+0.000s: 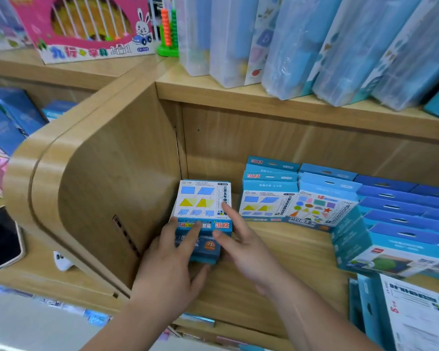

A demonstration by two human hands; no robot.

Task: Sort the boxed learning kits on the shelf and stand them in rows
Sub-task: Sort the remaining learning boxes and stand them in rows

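Observation:
A small stack of blue and white boxed kits (pixel 202 201) lies flat in the shelf's left corner, its top box printed with blue and yellow shapes. My left hand (pixel 173 264) rests on the stack's front left, fingers over the top box and thumb under the front edge. My right hand (pixel 241 239) presses the stack's right side with fingers spread. To the right, a row of the same kits (pixel 266 201) stands upright, beside a row with coloured shapes (pixel 322 206).
The shelf's curved wooden side wall (pixel 107 188) closes the left. Dark blue boxes (pixel 403 206) and a leaning pile (pixel 390 254) fill the right. A white and blue box (pixel 413 315) stands at the front right. Plastic-wrapped sets (pixel 314 41) stand on the shelf above.

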